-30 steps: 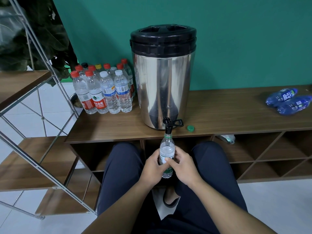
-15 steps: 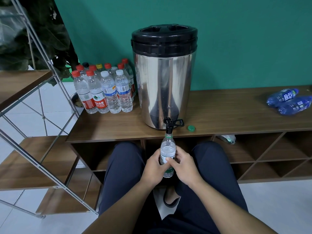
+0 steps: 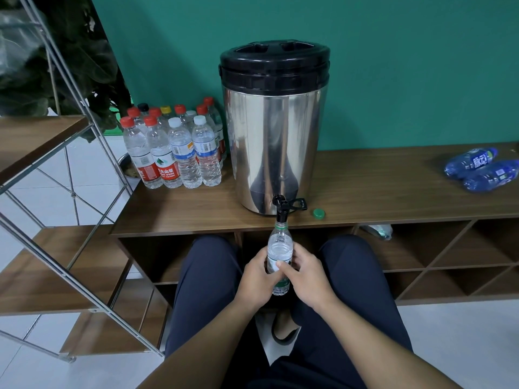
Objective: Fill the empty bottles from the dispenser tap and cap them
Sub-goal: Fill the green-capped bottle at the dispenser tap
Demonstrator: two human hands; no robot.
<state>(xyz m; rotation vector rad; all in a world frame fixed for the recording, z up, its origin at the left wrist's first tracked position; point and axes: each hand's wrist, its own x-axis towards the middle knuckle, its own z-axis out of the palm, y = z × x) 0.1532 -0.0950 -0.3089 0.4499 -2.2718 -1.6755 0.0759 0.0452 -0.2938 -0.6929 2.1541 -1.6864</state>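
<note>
A clear plastic bottle (image 3: 280,245) with a green neck ring stands upright under the black tap (image 3: 281,209) of the steel dispenser (image 3: 273,141), its mouth right at the spout. My left hand (image 3: 259,276) grips the bottle's lower body from the left and my right hand (image 3: 304,276) grips it from the right, thumb across the label. Its green cap (image 3: 319,213) lies on the wooden counter (image 3: 379,197) just right of the tap. Water fills most of the bottle.
Several capped bottles (image 3: 175,153) stand in a cluster left of the dispenser. Two blue bottles (image 3: 483,169) lie on the counter's right end. Open cubbies run under the counter, with another bottle (image 3: 377,230) inside one. A metal-framed wooden shelf (image 3: 50,164) stands to the left.
Both hands and the bottle stay under the tap; the view has shifted only slightly.
</note>
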